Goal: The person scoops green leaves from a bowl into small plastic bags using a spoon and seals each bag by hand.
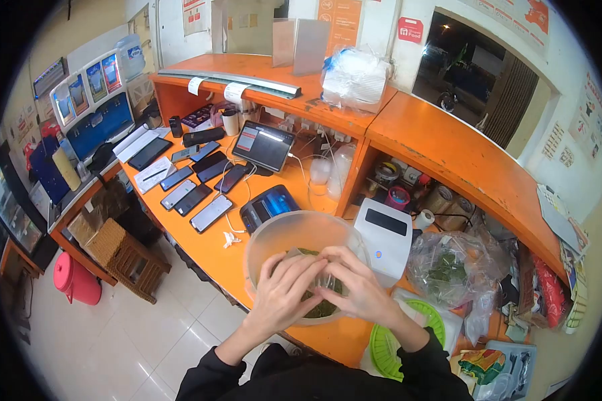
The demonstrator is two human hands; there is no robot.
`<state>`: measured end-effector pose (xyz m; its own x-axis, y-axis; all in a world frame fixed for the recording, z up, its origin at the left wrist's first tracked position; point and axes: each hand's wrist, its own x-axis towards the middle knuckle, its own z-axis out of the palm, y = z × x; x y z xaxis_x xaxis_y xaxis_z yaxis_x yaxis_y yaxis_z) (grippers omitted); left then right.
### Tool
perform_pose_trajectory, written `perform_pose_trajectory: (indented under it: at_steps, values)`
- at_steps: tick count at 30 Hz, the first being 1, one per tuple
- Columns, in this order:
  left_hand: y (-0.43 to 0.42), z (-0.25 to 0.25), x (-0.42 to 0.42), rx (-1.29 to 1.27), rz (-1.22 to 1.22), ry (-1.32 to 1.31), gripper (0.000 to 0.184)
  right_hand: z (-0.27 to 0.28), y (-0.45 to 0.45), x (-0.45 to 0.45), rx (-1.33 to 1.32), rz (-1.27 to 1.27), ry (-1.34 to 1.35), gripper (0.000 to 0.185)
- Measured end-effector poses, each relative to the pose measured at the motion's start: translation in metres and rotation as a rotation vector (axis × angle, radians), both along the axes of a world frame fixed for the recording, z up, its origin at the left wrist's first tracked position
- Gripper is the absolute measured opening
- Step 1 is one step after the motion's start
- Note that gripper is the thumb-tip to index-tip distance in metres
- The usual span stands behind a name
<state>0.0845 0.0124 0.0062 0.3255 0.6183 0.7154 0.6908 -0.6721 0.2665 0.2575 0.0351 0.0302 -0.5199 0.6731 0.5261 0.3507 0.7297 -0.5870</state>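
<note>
A large translucent plastic tub (264,235) stands at the front of the orange counter, with green leafy bits (322,309) in its bottom. My left hand (284,287) and my right hand (354,284) meet over its mouth, fingers curled and pinched together. Between them is a small clear plastic bag (324,279), its rim held by the fingertips of both hands. Whether anything is inside the bag, I cannot tell. A green slotted lid (384,347) lies below my right forearm.
Several phones (211,213) lie left of the tub, near a tablet (264,147) and a black-blue device (271,207). Right of the tub are a white printer-like box (384,237) and a clear bag of green leaves (448,267). A raised orange shelf (448,137) runs behind.
</note>
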Motion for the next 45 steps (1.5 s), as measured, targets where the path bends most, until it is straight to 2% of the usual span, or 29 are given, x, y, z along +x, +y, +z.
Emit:
perform_pose_trajectory:
  at_steps: [2, 5, 9, 10, 13, 17, 18, 20, 23, 24, 26, 31, 35, 36, 39, 42, 45]
  values:
    - [0.000, 0.000, -0.008, 0.002, 0.018, -0.065, 0.051, 0.005, 0.017, 0.001, 0.050, 0.103, 0.024, 0.021]
    - [-0.002, 0.005, -0.026, -0.013, 0.115, -0.241, 0.058, -0.007, 0.059, -0.003, -0.103, 0.046, 0.009, 0.020]
    - [-0.012, 0.001, -0.045, -0.124, 0.045, -0.648, 0.066, -0.071, 0.109, -0.014, -0.225, 0.278, -0.736, 0.026]
    - [-0.014, -0.010, -0.050, -0.191, -0.086, -0.823, 0.072, -0.082, 0.113, -0.020, -0.292, 0.325, -0.952, 0.026]
    - [-0.029, -0.016, -0.048, -0.394, -0.346, -1.371, 0.077, -0.109, 0.116, -0.034, -0.308, 0.392, -1.322, 0.031]
    - [-0.041, -0.035, -0.064, -0.408, -0.288, -1.431, 0.081, -0.142, 0.146, -0.040, -0.362, 0.541, -1.150, 0.014]
    - [-0.043, -0.037, -0.068, -0.404, -0.257, -1.459, 0.081, -0.122, 0.143, -0.039, -0.302, 0.521, -1.078, 0.008]
    - [-0.047, -0.041, -0.075, -0.396, -0.191, -1.518, 0.082, -0.103, 0.136, -0.032, 0.034, 0.285, -1.096, 0.008]
    - [-0.050, -0.048, -0.079, -0.390, -0.111, -1.525, 0.082, -0.082, 0.110, -0.022, 0.411, 0.161, -1.403, 0.009]
    - [-0.050, -0.053, -0.081, -0.427, -0.118, -1.417, 0.080, -0.085, 0.103, -0.019, 0.380, 0.187, -1.460, 0.009]
    - [-0.049, -0.057, -0.078, -0.480, -0.118, -1.430, 0.079, -0.090, 0.085, -0.012, 0.318, 0.226, -1.572, 0.009]
    - [-0.048, -0.056, -0.078, -0.514, -0.097, -1.451, 0.076, -0.051, 0.060, -0.014, -0.100, 0.418, -1.516, 0.012]
    - [-0.051, -0.058, -0.085, -0.458, -0.103, -1.522, 0.071, -0.035, 0.095, -0.028, -0.417, 0.683, -1.523, 0.017]
    - [-0.052, -0.059, -0.088, -0.451, -0.100, -1.524, 0.069, -0.033, 0.109, -0.025, -0.470, 0.875, -1.331, 0.019]
    - [-0.055, -0.058, -0.092, -0.423, -0.078, -1.531, 0.066, -0.038, 0.133, -0.023, -0.995, 0.785, -1.188, 0.020]
    - [-0.060, -0.061, -0.097, -0.404, -0.044, -1.523, 0.064, -0.070, 0.149, -0.012, -1.130, 0.815, -0.991, 0.018]
    - [-0.063, -0.060, -0.100, -0.372, -0.035, -1.530, 0.064, -0.087, 0.141, -0.010, -1.142, 0.644, -0.836, 0.017]
